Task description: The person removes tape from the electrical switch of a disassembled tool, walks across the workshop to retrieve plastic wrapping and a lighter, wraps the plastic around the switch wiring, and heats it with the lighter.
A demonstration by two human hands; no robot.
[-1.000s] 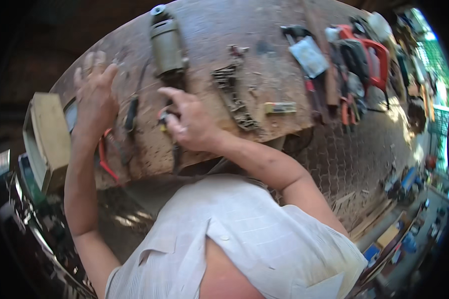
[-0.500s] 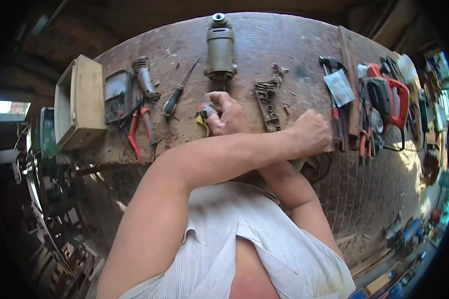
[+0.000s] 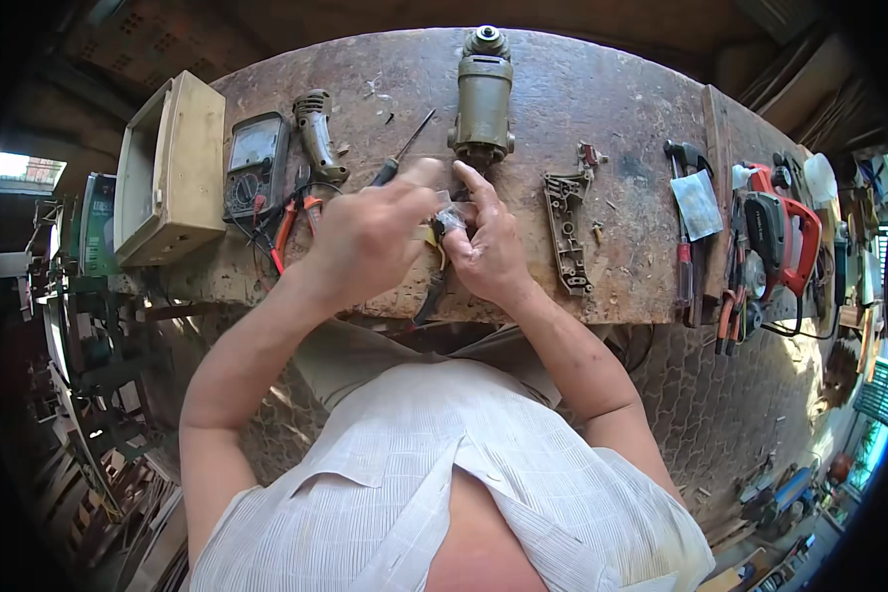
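Both of my hands are close together over the near part of the bench. My right hand point(image 3: 491, 252) has its thumb and fingers closed around a small part wrapped in clear film point(image 3: 451, 216), its exact kind unclear. Beside it, my left hand point(image 3: 370, 237) is blurred by motion, so its grip cannot be made out. A yellow-and-black item point(image 3: 430, 296) shows partly below the hands. Just beyond them stands an olive-green cylindrical motor housing point(image 3: 484, 104). An opened handle shell point(image 3: 566, 237) lies right of my right hand, and a screwdriver point(image 3: 389, 170) is beyond my left.
On the left are a wooden box point(image 3: 195, 168), an analog multimeter point(image 3: 257, 163), a grey tool handle point(image 3: 316, 136) and red-handled pliers point(image 3: 284, 237). To the right lie a hammer point(image 3: 689, 155), a pale packet point(image 3: 697, 207), a wooden strip point(image 3: 717, 197) and a red power tool point(image 3: 789, 232).
My left arm, crossed over the right with its fist at the right side, has swung back left beside my right hand. The bench's things appear shifted right with the view.
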